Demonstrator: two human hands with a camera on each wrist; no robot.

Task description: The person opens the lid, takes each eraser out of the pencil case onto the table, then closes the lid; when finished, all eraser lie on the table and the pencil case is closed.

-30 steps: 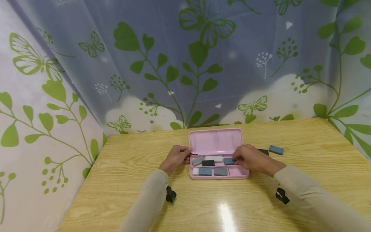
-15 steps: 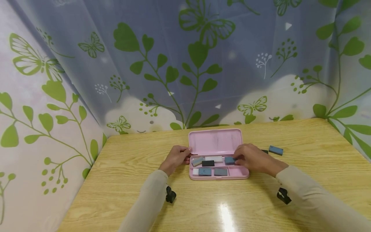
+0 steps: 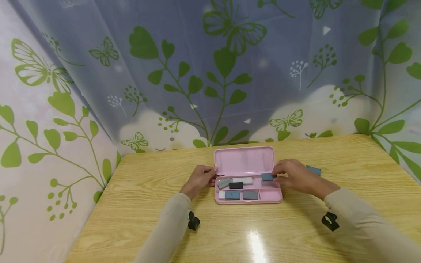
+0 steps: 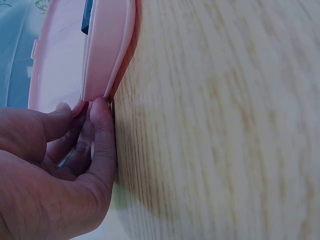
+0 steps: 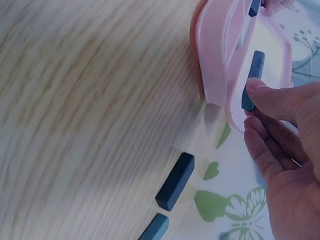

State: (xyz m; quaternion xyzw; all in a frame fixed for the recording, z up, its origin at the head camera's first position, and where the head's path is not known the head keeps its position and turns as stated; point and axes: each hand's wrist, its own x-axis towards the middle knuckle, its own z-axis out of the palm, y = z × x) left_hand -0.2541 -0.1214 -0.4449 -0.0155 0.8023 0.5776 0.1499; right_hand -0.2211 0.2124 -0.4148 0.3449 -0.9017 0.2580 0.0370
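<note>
A pink pencil case lies with its lid raised at the back. My left hand holds the case's left end near the hinge; in the left wrist view its thumb is at the lid's corner and a finger touches the base. My right hand pinches a blue eraser between thumb and fingers, raised above the right end of the back compartment. In that compartment lie a white eraser, a black eraser and a striped blue-and-beige eraser. The front compartments hold a blue-and-white eraser and a grey eraser.
On the wooden table, right of the case, lie a black block-shaped eraser and another blue eraser. The right hand hides the black one in the head view. A patterned curtain hangs behind the table.
My right hand has moved right and upward, lifting the blue eraser out of the back compartment. The left hand has stayed at the case's left end.
</note>
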